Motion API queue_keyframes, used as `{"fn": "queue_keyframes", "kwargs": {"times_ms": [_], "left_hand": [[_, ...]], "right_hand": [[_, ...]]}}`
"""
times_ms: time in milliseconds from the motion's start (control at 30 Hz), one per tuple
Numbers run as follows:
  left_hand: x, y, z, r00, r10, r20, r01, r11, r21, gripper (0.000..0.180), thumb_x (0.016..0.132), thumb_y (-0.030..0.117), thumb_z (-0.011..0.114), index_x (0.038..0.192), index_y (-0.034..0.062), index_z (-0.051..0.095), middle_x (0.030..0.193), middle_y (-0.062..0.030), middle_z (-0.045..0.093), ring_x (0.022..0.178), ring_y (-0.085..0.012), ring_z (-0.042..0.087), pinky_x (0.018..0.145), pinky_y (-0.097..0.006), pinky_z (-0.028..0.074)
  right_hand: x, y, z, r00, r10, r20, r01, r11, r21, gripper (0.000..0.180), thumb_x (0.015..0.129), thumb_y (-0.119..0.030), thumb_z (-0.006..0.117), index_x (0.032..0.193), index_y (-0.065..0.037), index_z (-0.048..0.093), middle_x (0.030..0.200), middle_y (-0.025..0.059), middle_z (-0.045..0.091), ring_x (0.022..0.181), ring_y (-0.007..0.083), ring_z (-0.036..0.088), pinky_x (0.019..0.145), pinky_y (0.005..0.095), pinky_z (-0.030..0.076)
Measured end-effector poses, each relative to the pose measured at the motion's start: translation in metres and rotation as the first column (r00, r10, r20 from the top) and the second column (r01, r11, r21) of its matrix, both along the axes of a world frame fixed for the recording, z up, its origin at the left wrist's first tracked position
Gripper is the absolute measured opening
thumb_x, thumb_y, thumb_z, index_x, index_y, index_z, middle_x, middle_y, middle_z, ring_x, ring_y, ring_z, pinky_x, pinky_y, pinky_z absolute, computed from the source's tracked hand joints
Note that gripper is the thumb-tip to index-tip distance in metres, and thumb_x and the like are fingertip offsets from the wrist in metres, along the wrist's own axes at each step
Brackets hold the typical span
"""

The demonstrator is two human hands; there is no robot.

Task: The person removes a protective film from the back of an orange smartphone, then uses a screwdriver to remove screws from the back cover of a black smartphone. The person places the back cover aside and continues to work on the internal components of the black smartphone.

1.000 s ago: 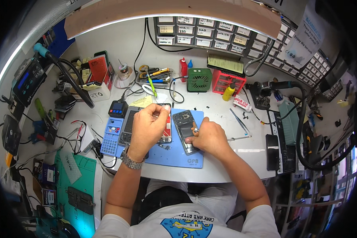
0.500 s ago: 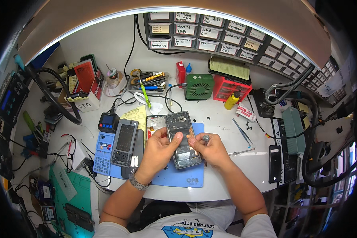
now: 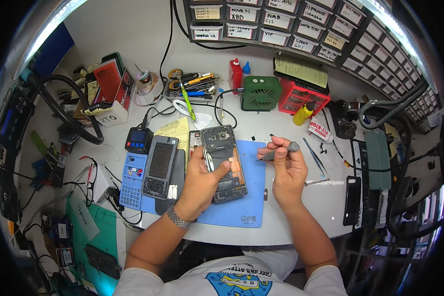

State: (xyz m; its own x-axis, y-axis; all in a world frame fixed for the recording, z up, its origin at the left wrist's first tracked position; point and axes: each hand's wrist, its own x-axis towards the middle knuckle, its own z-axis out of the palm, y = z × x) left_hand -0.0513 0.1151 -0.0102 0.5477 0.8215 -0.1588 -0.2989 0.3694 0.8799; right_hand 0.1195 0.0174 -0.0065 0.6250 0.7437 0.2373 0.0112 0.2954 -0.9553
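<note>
Left hand (image 3: pixel 202 185) grips the opened phone (image 3: pixel 223 163), thumb across it to pin it over the blue mat (image 3: pixel 246 204). Right hand (image 3: pixel 287 170) pinches 1 screwdriver (image 3: pixel 275 153) just right of it — tip aimed at the phone's edge, not touching.
</note>
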Motion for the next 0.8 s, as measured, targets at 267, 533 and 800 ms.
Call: {"fn": "queue_keyframes", "kwargs": {"times_ms": [267, 533, 800], "left_hand": [[0.0, -0.001, -0.006, 0.996, 0.085, 0.015, -0.085, 0.996, 0.023, 0.042, 0.1, -0.005, 0.074, 0.137, -0.0004, 0.054, 0.125, -0.0128, 0.073, 0.111, -0.018, 0.074, 0.097, -0.035, 0.063], [0.0, 0.0, -0.008, 0.988, 0.15, 0.029, -0.151, 0.988, 0.033, 0.038, 0.101, -0.005, 0.073, 0.134, -0.0003, 0.054, 0.124, -0.013, 0.073, 0.107, -0.0174, 0.075, 0.095, -0.034, 0.064], [0.001, 0.0, -0.008, 0.987, 0.158, 0.036, -0.16, 0.985, 0.059, 0.037, 0.102, -0.006, 0.071, 0.135, 0.0002, 0.053, 0.124, -0.0131, 0.073, 0.107, -0.0174, 0.075, 0.094, -0.034, 0.064]], "right_hand": [[-0.011, -0.007, -0.01, 0.957, 0.154, 0.247, -0.191, 0.973, 0.131, 0.075, 0.103, 0.009, 0.068, 0.164, 0.001, 0.026, 0.111, 0.018, 0.069, 0.097, 0.0189, 0.075, 0.09, 0.0318, 0.064], [-0.015, -0.007, -0.012, 0.936, 0.18, 0.303, -0.218, 0.971, 0.098, 0.069, 0.103, 0.013, 0.064, 0.16, 0.0, 0.03, 0.112, 0.0177, 0.065, 0.097, 0.0199, 0.074, 0.091, 0.0351, 0.065], [-0.016, -0.005, -0.017, 0.926, 0.138, 0.351, -0.188, 0.976, 0.113, 0.068, 0.1, 0.013, 0.069, 0.157, 0.0, 0.035, 0.113, 0.0173, 0.065, 0.096, 0.0198, 0.074, 0.092, 0.0356, 0.066]]}}
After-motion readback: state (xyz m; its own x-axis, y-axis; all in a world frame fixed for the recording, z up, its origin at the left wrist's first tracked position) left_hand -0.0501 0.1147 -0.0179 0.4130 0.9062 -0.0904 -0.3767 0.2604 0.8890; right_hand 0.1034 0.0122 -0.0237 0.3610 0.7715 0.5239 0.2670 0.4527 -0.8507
